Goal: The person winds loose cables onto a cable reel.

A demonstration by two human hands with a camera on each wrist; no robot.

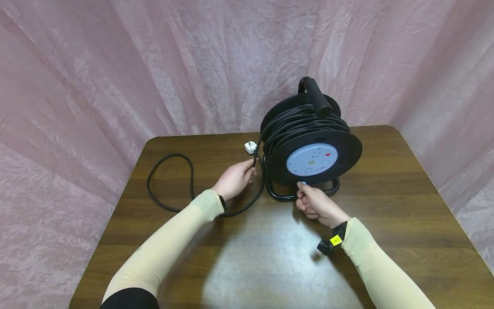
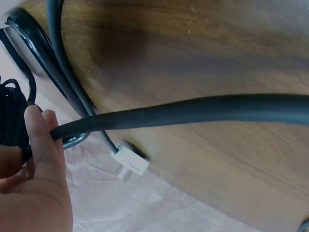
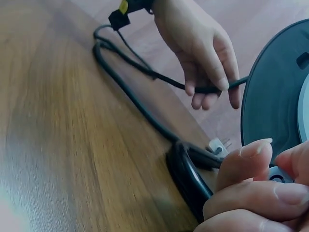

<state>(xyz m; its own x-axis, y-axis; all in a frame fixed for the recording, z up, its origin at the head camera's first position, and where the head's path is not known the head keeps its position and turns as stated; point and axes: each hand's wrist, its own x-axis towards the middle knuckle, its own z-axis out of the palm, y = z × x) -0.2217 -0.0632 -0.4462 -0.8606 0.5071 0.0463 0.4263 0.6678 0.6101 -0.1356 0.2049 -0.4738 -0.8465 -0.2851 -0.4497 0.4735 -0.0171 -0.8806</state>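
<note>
A black cable reel (image 1: pixel 277 167) stands on the table, wound with black cable (image 1: pixel 305 124), its pale round socket panel (image 1: pixel 311 159) facing me. My left hand (image 1: pixel 234 179) holds the loose cable between thumb and fingers, just left of the reel; the left wrist view shows the cable (image 2: pixel 193 108) passing through the fingers (image 2: pixel 42 145). My right hand (image 1: pixel 318 205) pinches a small pale knob (image 3: pixel 279 175) at the lower edge of the reel's front disc. Fingers cover most of that knob. Behind the left hand lies the white plug (image 1: pixel 250 147) at the cable's end.
A loop of slack cable (image 1: pixel 149 180) lies on the wooden table (image 1: pixel 386 214) at the left. The reel's tubular stand (image 1: pixel 281 198) rests on the tabletop, and its carrying handle (image 1: pixel 318 98) rises on top. Pink curtains (image 1: pixel 212 64) hang behind the table.
</note>
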